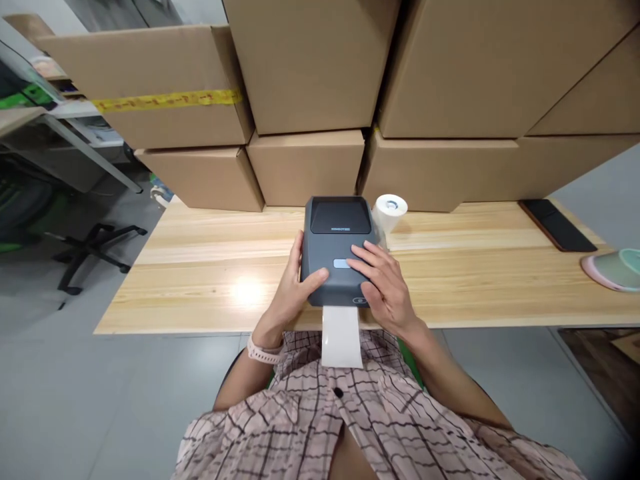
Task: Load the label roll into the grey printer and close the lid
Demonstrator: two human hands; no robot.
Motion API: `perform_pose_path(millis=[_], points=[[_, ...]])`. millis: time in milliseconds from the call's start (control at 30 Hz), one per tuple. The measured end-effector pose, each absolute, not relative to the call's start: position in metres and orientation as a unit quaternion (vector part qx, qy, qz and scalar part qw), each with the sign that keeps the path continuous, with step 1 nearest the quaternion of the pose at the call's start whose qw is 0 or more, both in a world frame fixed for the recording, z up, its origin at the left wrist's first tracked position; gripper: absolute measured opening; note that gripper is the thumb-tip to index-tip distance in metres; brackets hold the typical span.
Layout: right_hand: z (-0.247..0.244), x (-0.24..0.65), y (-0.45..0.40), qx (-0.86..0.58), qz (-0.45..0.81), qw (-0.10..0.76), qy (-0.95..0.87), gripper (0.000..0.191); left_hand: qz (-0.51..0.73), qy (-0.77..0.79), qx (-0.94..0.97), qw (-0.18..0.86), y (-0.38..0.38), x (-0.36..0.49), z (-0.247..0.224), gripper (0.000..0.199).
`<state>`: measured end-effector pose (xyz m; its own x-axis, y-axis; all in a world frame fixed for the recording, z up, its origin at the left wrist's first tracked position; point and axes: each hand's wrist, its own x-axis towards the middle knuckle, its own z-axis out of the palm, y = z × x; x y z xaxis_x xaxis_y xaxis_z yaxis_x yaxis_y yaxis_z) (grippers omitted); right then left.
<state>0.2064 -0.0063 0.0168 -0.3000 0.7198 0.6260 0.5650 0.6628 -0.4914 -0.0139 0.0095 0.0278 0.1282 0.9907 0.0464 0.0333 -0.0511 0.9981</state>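
Observation:
A dark grey label printer [330,283] sits at the front edge of the wooden table, with a dark window on its lid and a light blue patch below. From its front slot a white label strip [341,337] hangs down over the table edge. My left hand [295,287] grips the printer's left side, thumb on top and fingers along the side. My right hand [386,287] lies over the right part of the lid, fingers stretched out and slightly apart, fingertips near the blue patch. Just behind the printer's right side stands a white label roll [389,217].
Stacked cardboard boxes [305,167] line the back of the wooden table [200,280]. At the right lie a dark phone [557,225] and a green cup [620,268] with a pink base. A chair's wheeled base [93,247] stands on the floor at left.

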Motion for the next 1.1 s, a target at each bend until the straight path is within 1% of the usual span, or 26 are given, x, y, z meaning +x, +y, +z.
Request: perform_pose_path(millis=[67,200,300,367,400,433,500,533,567,633,700,733,767,800,867,1000,1100], points=[[0.014,0.203,-0.007,-0.406,0.093,0.452,-0.789,0.044,0.472,0.47,0.537,0.517,0.001,-0.009,0.025,0.099],[0.011,0.195,-0.008,-0.404,0.088,0.493,-0.765,0.04,0.502,0.458,0.538,0.498,0.0,-0.005,0.02,0.089],[0.009,0.191,-0.007,-0.409,0.083,0.503,-0.757,0.038,0.516,0.446,0.542,0.491,-0.001,-0.004,0.016,0.081],[0.007,0.191,-0.005,-0.402,0.075,0.514,-0.754,0.037,0.537,0.458,0.532,0.467,-0.009,-0.003,0.011,0.074],[0.006,0.191,-0.005,-0.396,0.07,0.521,-0.753,0.036,0.557,0.474,0.522,0.438,-0.017,-0.003,0.007,0.068],[0.006,0.191,-0.004,-0.389,0.065,0.529,-0.752,0.036,0.582,0.494,0.506,0.401,-0.026,-0.003,0.003,0.057],[0.005,0.191,-0.003,-0.379,0.058,0.538,-0.751,0.035,0.631,0.537,0.461,0.318,-0.047,-0.004,-0.004,0.029],[0.005,0.191,-0.002,-0.379,0.057,0.538,-0.751,0.034,0.629,0.546,0.453,0.317,-0.058,-0.004,-0.006,0.034],[0.005,0.19,-0.002,-0.379,0.056,0.539,-0.75,0.034,0.598,0.55,0.461,0.356,-0.066,-0.005,-0.007,0.045],[0.005,0.19,-0.002,-0.381,0.051,0.541,-0.748,0.034,0.488,0.534,0.465,0.509,-0.077,-0.004,-0.004,0.058],[0.005,0.19,-0.002,-0.383,0.048,0.54,-0.748,0.033,0.376,0.484,0.424,0.666,-0.08,-0.001,0.002,0.059],[0.006,0.19,-0.002,-0.384,0.047,0.538,-0.749,0.033,0.348,0.458,0.394,0.717,-0.079,0.001,0.005,0.058],[0.007,0.191,-0.003,-0.385,0.046,0.534,-0.751,0.033,0.339,0.438,0.37,0.746,-0.077,0.002,0.007,0.058],[0.009,0.191,-0.004,-0.387,0.045,0.528,-0.754,0.033,0.338,0.424,0.36,0.759,-0.076,0.003,0.009,0.057],[0.015,0.193,-0.006,-0.398,0.034,0.506,-0.765,0.031,0.342,0.42,0.378,0.751,-0.073,0.003,0.009,0.054],[0.035,0.193,-0.012,-0.397,-0.028,0.44,-0.805,0.026,0.34,0.457,0.467,0.676,-0.075,-0.004,0.0,0.049],[0.05,0.189,-0.017,-0.376,-0.082,0.392,-0.835,0.031,0.352,0.472,0.505,0.631,-0.078,-0.011,-0.004,0.049]])
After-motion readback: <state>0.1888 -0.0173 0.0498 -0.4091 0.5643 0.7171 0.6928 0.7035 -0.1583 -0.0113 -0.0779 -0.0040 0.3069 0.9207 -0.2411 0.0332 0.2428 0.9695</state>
